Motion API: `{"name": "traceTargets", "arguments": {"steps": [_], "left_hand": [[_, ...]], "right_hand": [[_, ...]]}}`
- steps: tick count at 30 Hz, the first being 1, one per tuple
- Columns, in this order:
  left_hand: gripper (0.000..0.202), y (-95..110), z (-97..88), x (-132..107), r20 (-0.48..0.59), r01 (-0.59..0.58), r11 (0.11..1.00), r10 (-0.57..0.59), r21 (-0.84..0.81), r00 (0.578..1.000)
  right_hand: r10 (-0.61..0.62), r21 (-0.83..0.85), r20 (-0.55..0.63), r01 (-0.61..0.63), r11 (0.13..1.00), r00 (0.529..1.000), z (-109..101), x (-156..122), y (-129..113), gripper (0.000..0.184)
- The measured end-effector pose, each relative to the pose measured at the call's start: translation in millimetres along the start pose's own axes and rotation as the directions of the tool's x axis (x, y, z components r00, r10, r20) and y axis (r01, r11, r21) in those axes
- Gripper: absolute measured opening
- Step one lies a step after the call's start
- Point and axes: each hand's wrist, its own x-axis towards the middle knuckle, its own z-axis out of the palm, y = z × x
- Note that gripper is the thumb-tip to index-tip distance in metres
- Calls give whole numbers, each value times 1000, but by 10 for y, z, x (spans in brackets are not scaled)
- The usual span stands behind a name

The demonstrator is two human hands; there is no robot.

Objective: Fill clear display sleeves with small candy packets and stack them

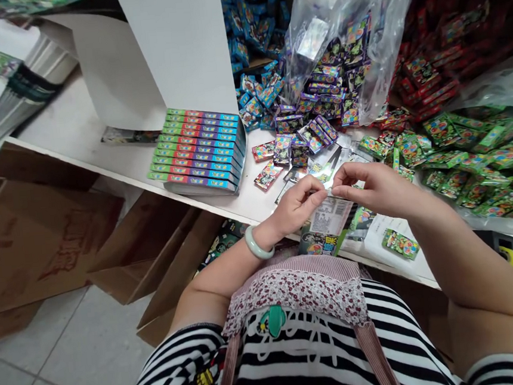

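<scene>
My left hand and my right hand meet over the front edge of the white table. Both pinch the top edge of a clear plastic sleeve with a printed card and barcode inside it. A pale jade bangle sits on my left wrist. Just beyond my fingers lie loose small purple and red packets. A single green packet lies near my right forearm.
A tray of stacked colourful flat boxes stands left of my hands, with a white board behind it. Blue packets, a clear bag of purple packets, red packets and green packets crowd the back and right. Brown cartons lie on the floor.
</scene>
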Motion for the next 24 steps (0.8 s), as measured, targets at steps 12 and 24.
{"name": "traceTargets", "arguments": {"steps": [12, 24], "left_hand": [[22, -148, 102, -29, -136, -93, 988, 109, 124, 985], [15, 19, -110, 79, 53, -99, 961, 88, 257, 995]], "right_hand": [[53, -25, -147, -58, 998, 988, 159, -18, 34, 10], [280, 666, 253, -376, 644, 926, 279, 7, 717, 5]]}}
